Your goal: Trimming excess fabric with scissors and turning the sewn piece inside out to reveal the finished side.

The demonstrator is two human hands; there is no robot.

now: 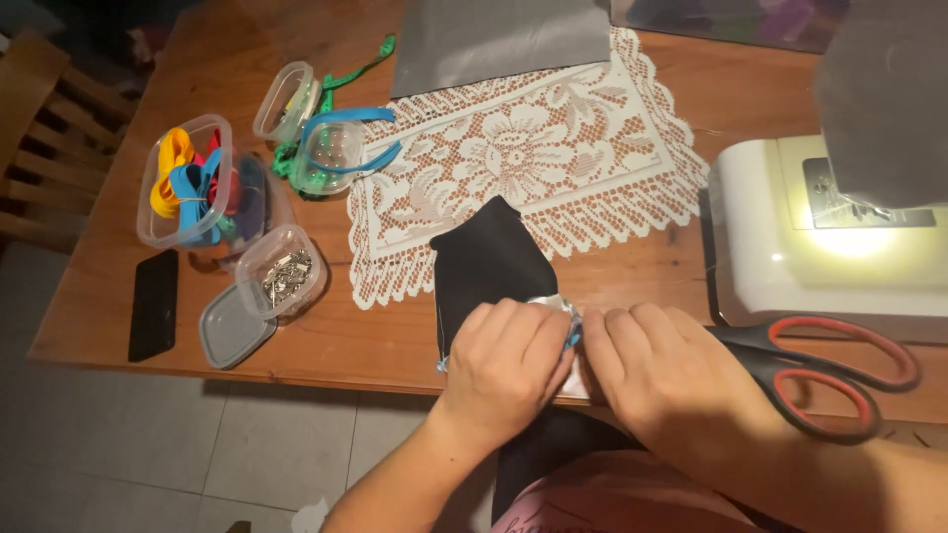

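Observation:
A piece of black fabric (486,261) lies at the near edge of the wooden table (217,59), its far end on a white lace mat (553,148). My left hand (504,365) and my right hand (664,373) press together over the fabric's near end, fingers curled. Between them they pinch a pale lining edge with a bit of blue trim (571,341). Black-and-red scissors (829,370) lie just right of my right hand, touching its back.
A white sewing machine (820,247) with its lamp on stands at the right. Left are clear tubs of coloured ribbons (188,183), metal clips (281,274), a loose lid (233,331) and a black phone (154,304). Grey cloth (494,39) lies at the back.

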